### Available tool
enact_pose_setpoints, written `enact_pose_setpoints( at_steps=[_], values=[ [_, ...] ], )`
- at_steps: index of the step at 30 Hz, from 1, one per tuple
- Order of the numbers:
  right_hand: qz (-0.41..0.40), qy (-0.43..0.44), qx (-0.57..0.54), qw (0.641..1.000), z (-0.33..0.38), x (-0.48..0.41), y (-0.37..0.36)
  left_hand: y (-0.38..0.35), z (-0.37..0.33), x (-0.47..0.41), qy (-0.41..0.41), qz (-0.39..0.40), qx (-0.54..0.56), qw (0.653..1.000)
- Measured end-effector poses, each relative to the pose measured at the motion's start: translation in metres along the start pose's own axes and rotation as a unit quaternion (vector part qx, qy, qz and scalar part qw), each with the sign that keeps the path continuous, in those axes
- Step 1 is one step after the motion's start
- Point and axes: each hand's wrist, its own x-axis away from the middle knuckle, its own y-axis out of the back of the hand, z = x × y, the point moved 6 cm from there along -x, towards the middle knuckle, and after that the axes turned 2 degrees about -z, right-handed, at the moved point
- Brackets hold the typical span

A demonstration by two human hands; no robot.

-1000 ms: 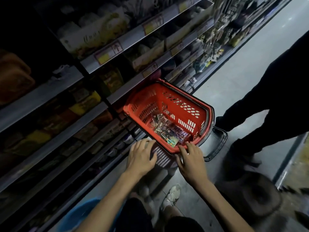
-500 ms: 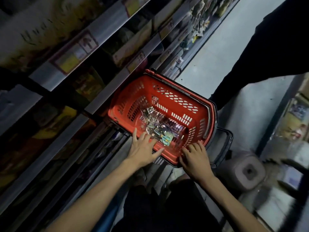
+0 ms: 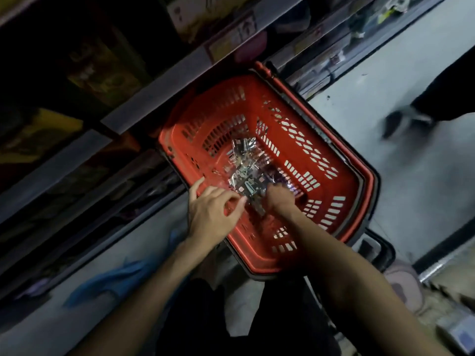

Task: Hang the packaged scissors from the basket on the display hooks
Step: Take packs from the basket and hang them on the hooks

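- The basket (image 3: 356,201) stands with its mouth open upward; its slotted walls close in the packets (image 3: 244,170) on every side, so the way to them is from above.
- The left hand (image 3: 210,214) over the near-left rim and the right hand (image 3: 280,199), down among the packets, crowd the near end.
- The far half of the basket's inside is free.
- A shelf edge (image 3: 159,83) runs just beside the basket's left side and leaves little room there.
- The black handle (image 3: 383,253) lies folded down outside the near-right corner.
- To the right the floor (image 3: 385,80) is open; another person's shoe (image 3: 401,122) stands well apart.
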Motion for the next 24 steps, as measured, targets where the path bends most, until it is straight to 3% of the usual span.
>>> enact_pose_setpoints(
  at_steps=[5,10,17,22,24],
  values=[
    [-0.031,0.011,0.011,0.999,0.013,-0.047,-0.037,-0.002,-0.004,-0.002,0.031,-0.053,-0.009,0.998],
    [-0.076,-0.004,0.105,0.992,0.016,-0.075,-0.067,0.0,-0.005,-0.003,0.041,-0.076,0.009,0.996],
    [-0.088,-0.017,0.009,0.996,0.011,-0.072,-0.068,0.003,-0.006,-0.004,0.041,-0.091,0.024,0.995],
    [-0.141,-0.05,-0.04,0.988,-0.012,-0.071,-0.039,0.002,-0.004,-0.004,0.049,-0.092,0.027,0.994],
    [-0.115,-0.076,-0.053,0.989,-0.028,-0.078,-0.037,0.001,-0.003,-0.004,0.053,-0.093,0.03,0.994]
  ],
)
